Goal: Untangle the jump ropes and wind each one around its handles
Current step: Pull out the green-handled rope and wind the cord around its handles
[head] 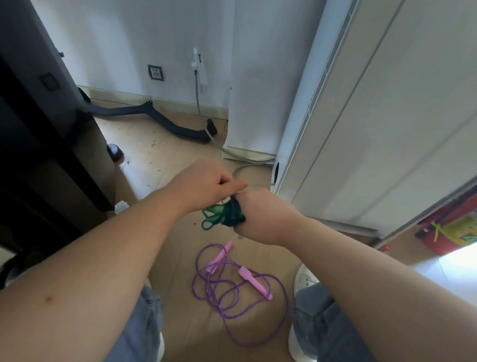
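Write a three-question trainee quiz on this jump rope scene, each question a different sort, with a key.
1. True or false: the purple rope is already wound around its pink handles.
2. Which rope do the hands work on? A) the green rope B) purple C) neither
3. Fill in: the purple rope lies loose on the ____.

Key:
1. False; it lies in loose loops.
2. A; the right hand grips the wound bundle while the left hand pinches at its top.
3. floor, between the person's feet.
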`<move>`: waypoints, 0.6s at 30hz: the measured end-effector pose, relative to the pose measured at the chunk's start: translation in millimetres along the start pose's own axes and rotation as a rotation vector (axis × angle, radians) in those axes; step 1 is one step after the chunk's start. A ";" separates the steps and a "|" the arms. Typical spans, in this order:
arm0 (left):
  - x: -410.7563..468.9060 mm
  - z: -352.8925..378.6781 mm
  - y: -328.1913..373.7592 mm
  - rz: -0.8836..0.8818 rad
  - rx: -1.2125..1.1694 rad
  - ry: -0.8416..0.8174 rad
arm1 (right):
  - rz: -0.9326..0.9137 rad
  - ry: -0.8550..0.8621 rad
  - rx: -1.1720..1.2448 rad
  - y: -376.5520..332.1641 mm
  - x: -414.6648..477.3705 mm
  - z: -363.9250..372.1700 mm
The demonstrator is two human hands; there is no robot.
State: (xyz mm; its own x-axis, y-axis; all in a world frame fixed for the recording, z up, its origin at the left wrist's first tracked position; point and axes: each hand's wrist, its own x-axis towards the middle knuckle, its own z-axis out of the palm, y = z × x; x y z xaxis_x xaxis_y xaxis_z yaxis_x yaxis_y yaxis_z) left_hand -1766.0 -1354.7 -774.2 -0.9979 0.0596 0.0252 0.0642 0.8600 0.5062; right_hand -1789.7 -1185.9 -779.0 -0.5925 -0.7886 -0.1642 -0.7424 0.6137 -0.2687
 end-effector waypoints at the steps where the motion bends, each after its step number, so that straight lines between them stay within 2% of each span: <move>1: 0.7 1.3 -1.9 -0.055 -0.049 -0.012 | -0.004 0.005 0.043 -1.5 -1.1 -3.0; 4: 5.4 2.6 -8.7 -0.204 -0.296 -0.044 | 0.031 0.093 0.227 -2.7 -3.5 -13.8; 6: 7.0 1.2 -11.7 -0.235 -0.430 -0.003 | 0.080 0.203 0.310 -2.2 -3.8 -19.0; 10: 2.5 1.5 -3.3 -0.101 -0.193 0.127 | 0.233 0.351 0.358 5.7 -1.3 -21.7; 13: 0.1 8.9 4.8 -0.087 -0.130 0.029 | 0.377 0.430 0.410 15.5 3.6 -22.6; 18: -7.6 7.9 18.9 0.077 -0.086 -0.088 | 0.515 0.289 0.194 22.7 6.4 -15.5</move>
State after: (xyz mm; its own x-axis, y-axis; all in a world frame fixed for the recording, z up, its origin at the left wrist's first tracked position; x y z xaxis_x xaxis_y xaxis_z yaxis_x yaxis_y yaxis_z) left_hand -1757.1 -1335.0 -771.6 -0.9852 0.1710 -0.0070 0.1356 0.8049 0.5778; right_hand -1815.1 -1176.5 -771.5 -0.9404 -0.3343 -0.0619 -0.2844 0.8735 -0.3952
